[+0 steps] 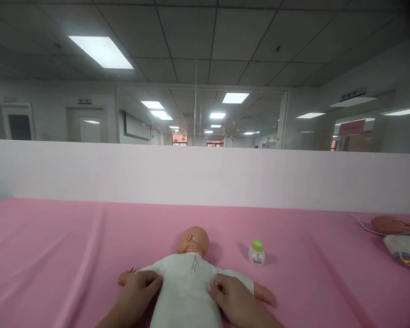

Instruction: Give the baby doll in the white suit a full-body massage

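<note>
A baby doll [186,291] with a bare head and a white cloth body lies on the pink sheet, its arms spread to both sides. Its face is out of sight; one ear shows. My left hand [140,288] is at the doll's left-hand side in the view, just below the arm, fingers curled and thumb against the cloth. On the opposite side, my right hand [230,294] has its fingers curled in and its thumb against the torso. Both hands grip the doll's sides; some fingertips are hidden. A small clear bottle with a green cap [257,253] stands right of the doll's head.
The pink sheet [54,255] covers the table, with some folds. A low white panel [205,175] runs along the far edge, with glass above it. At the far right lies another doll [391,225] with white cloth and thin white cords or tubes.
</note>
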Demonstrator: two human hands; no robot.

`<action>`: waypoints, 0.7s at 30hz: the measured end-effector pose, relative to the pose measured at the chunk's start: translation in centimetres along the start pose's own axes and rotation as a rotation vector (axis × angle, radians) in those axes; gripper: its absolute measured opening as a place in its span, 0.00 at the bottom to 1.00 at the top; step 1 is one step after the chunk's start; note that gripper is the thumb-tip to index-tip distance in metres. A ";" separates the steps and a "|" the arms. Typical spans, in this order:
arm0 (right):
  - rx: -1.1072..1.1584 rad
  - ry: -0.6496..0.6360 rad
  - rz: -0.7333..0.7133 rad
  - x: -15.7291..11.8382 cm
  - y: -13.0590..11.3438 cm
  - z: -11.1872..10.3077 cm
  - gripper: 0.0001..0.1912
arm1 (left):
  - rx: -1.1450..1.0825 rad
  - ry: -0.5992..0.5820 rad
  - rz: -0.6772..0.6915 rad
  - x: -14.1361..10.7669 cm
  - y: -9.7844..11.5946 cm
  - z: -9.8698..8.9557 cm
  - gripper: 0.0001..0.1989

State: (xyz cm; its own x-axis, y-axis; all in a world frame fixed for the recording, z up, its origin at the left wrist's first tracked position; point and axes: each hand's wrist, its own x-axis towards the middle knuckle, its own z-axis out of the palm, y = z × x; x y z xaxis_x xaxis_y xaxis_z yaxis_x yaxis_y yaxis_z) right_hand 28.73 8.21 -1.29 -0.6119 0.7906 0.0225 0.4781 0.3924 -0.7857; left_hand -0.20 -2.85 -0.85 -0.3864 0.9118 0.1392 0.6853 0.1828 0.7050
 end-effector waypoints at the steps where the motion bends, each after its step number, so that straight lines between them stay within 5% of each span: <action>1: 0.008 0.000 0.005 0.0 -0.1 0.0 0.22 | -0.013 -0.010 -0.005 0.0 0.1 0.0 0.22; 12: 0.199 -0.096 0.013 0.1 1.7 0.6 0.24 | -0.070 -0.029 0.074 -0.6 0.3 1.1 0.20; 21: 0.156 -0.148 0.027 -0.4 1.7 -1.0 0.26 | -0.066 0.003 0.099 -0.3 -0.1 1.9 0.24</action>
State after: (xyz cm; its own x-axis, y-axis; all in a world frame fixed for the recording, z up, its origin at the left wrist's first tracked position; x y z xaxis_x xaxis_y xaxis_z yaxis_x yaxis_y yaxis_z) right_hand 30.39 9.05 -2.05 -0.6914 0.7178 -0.0822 0.3999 0.2854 -0.8710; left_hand 1.01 -2.50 -2.27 -0.3213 0.9228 0.2125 0.6777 0.0673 0.7323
